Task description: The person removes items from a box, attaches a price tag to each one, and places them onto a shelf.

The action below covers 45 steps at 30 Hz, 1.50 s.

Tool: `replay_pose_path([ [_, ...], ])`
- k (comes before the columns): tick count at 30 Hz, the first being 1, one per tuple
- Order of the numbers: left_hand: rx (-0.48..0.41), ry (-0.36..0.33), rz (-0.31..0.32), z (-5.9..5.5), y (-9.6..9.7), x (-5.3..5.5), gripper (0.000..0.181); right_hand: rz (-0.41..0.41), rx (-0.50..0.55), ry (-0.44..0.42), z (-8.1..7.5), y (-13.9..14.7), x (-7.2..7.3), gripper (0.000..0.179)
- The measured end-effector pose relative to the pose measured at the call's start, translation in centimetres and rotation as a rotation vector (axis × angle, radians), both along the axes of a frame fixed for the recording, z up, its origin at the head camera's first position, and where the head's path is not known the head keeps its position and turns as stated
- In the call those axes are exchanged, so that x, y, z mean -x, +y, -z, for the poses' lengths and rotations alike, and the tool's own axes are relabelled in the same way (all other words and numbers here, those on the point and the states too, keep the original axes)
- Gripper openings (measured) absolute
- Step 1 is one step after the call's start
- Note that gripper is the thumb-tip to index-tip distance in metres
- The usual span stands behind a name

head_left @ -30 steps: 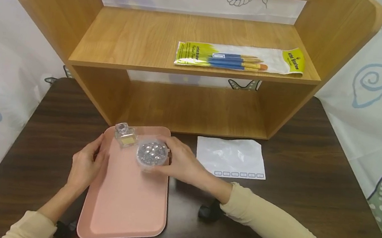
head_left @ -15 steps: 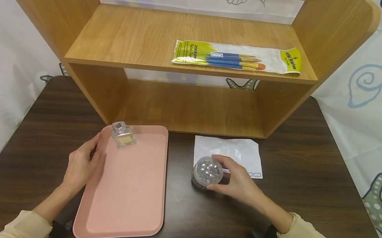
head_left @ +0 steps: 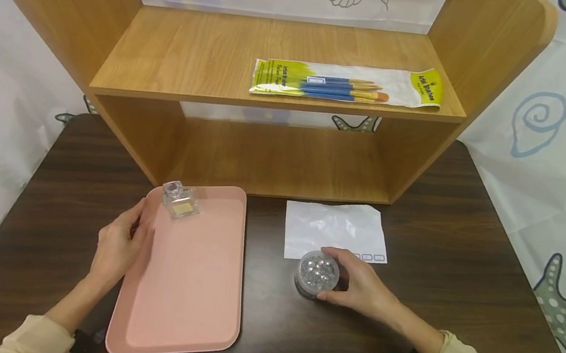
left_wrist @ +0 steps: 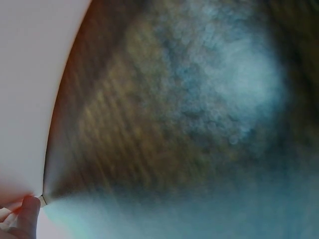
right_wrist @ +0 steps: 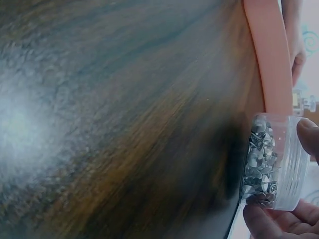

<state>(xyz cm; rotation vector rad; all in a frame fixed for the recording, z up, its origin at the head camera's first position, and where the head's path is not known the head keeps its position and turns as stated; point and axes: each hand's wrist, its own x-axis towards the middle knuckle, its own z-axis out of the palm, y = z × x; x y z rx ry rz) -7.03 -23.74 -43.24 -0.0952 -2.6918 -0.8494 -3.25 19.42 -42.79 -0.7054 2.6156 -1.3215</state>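
My right hand [head_left: 360, 287] grips a round clear plastic jar [head_left: 318, 273] filled with shiny silver pieces, thumb and fingers on its sides. The jar is right of the tray, on or just above the dark table; the right wrist view shows its silver contents [right_wrist: 260, 167] from the side. At the left rim of a pink tray [head_left: 189, 282], my left hand [head_left: 118, 245] holds the edge between thumb and fingers; those fingers partly show in the left wrist view's lower corner. A small clear glass bottle [head_left: 180, 200] with a yellowish label lies in the tray's far left corner.
Behind the tray stands a wooden shelf unit [head_left: 270, 104]. Its middle shelf bears a packet of artist brushes [head_left: 346, 83]. A white plastic bag or sheet [head_left: 332, 228] lies on the dark table [head_left: 444, 235] just beyond the jar. Patterned cloth [head_left: 537, 199] hangs around.
My right hand has lifted the jar out of the tray and carried it right, then slightly nearer, in front of the white sheet. The left hand has stayed on the tray's rim.
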Motion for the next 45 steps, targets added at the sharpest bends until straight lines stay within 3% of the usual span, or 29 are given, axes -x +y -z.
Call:
replay_pose_path([
  [14,-0.018,-0.031,0.022,0.1,-0.1,0.0,0.045,-0.007,-0.102,0.15,0.9,0.4,-0.1,0.073],
  [18,-0.022,-0.032,0.034,0.1,-0.2,0.0,0.045,-0.01,-0.101,0.119,0.6,0.5,-0.1,0.077],
  [20,-0.022,-0.033,0.035,0.1,-0.2,0.0,0.046,-0.004,-0.051,0.074,0.4,0.8,0.0,0.076],
  [23,-0.023,-0.029,0.036,0.1,-0.2,0.0,0.045,0.069,0.057,0.032,0.1,1.4,0.8,0.065],
  [27,-0.022,-0.019,0.036,0.1,-0.3,0.0,0.046,0.27,0.139,0.04,-0.2,2.9,2.9,0.044],
  [30,-0.021,-0.013,0.038,0.2,-0.3,0.1,0.046,0.412,0.079,0.071,-0.1,4.5,4.7,0.037],
  [33,-0.019,-0.014,0.034,0.2,-0.6,-0.1,0.046,0.481,-0.022,0.093,0.4,5.9,6.2,0.037],
  [40,-0.03,-0.018,0.032,0.2,-0.5,0.0,0.045,0.518,-0.195,-0.034,1.1,7.3,8.0,0.046],
  [45,-0.03,-0.015,0.032,0.1,-0.4,0.0,0.045,0.514,-0.272,-0.043,1.5,7.3,8.7,0.047],
])
